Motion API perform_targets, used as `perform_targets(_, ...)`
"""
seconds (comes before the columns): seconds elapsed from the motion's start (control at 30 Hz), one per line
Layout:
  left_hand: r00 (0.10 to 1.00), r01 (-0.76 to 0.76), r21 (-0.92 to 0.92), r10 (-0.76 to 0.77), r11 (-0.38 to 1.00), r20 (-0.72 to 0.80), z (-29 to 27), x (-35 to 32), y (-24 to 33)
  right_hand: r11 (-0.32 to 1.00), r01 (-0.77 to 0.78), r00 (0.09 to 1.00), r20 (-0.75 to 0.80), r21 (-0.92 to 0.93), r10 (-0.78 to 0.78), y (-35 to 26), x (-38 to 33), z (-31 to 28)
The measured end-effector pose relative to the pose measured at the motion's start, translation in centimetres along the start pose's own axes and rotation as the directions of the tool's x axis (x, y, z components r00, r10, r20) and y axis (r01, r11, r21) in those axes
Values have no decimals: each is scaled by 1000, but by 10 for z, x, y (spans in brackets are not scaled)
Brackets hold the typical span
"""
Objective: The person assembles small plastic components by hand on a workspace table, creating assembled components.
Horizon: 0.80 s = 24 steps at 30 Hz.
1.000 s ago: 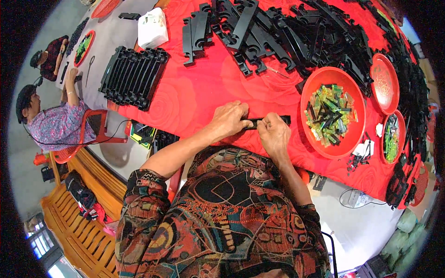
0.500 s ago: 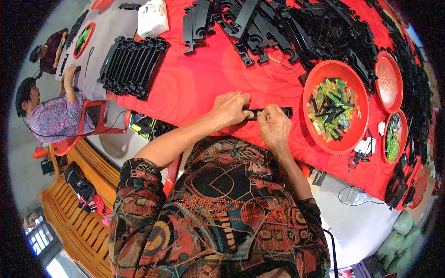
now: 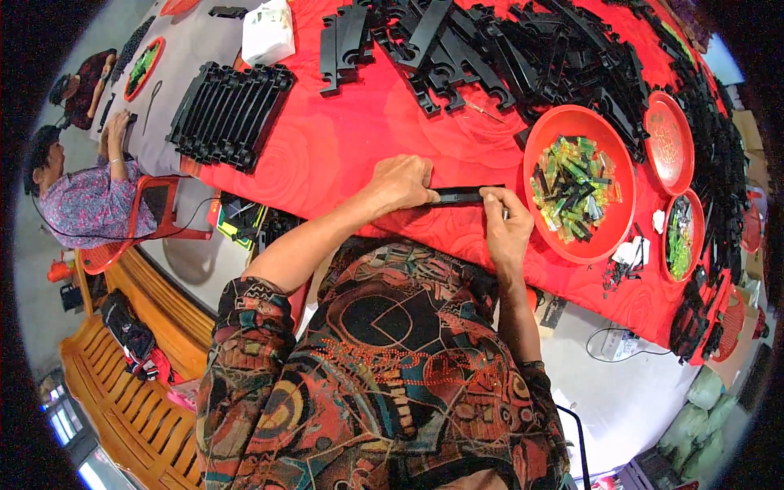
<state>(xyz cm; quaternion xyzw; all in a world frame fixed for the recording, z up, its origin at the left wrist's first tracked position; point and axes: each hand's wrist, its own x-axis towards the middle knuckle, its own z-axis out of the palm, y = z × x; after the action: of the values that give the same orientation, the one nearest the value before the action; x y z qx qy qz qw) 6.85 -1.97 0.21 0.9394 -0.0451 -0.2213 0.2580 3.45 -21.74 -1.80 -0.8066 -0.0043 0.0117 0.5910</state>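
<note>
Black plastic strip point(image 3: 459, 195) lies flat at the near edge of the red tablecloth point(image 3: 343, 147), spanned between your hands for support. Your left hand point(image 3: 400, 184) curls over its left end; your right hand point(image 3: 506, 229) pinches the right end, with the red bowl point(image 3: 572, 245) of small parts close by.

Black strip point(image 3: 459, 195), red tablecloth point(image 3: 343, 139)
</note>
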Motion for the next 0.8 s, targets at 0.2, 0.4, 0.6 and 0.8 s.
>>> perform_targets(0.2, 1000, 15, 3, -15, 1000, -6, 2, 0, 0, 810, 135, 984, -173, 571, -43, -10, -6, -2)
perform_targets(0.4, 1000, 28, -2, -28, 1000, -8, 3, 0, 1, 566, 299, 954, -246, 768, -171, -22, 19, 17)
perform_targets(0.6, 999, 28, 15, -27, 1000, -34, 3, 2, 3, 539, 138, 988, -156, 831, -12, -1, 28, 38)
perform_targets(0.8, 999, 0, 21, 1, 1000, -43, 3, 2, 3, 514, 130, 985, -170, 848, 33, 6, 30, 37)
